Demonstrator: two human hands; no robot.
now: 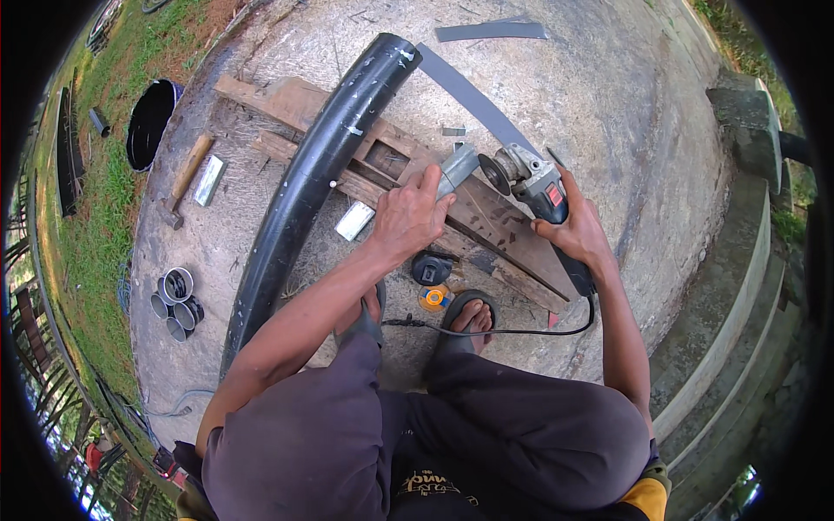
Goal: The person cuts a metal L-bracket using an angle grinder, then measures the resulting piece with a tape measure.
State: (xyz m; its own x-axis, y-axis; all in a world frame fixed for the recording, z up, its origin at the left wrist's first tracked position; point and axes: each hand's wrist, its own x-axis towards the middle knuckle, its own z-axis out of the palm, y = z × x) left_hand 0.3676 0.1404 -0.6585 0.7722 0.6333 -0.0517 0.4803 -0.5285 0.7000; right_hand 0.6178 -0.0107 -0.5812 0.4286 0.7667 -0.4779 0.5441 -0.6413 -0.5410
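Note:
My left hand [412, 211] is closed round a short grey metal tube [457, 170], held over a worn wooden plank frame [499, 221]. In my right hand [580, 227] is an angle grinder [540, 189], gripped round its body. Its disc [496, 175] stands close to the tube's far end; I cannot tell whether they touch. A large black pipe [321, 165] lies across the planks, left of my left hand. Beneath my left wrist are a shiny metal piece [354, 220] and a black tape measure [431, 268].
A hammer [187, 178] and another metal piece [208, 181] lie left of the pipe, with several short pipe rings [178, 285] nearer. A black bucket [155, 124] stands by the grass. Grey strips [491, 31] lie beyond. The grinder's cord [521, 331] runs past my feet.

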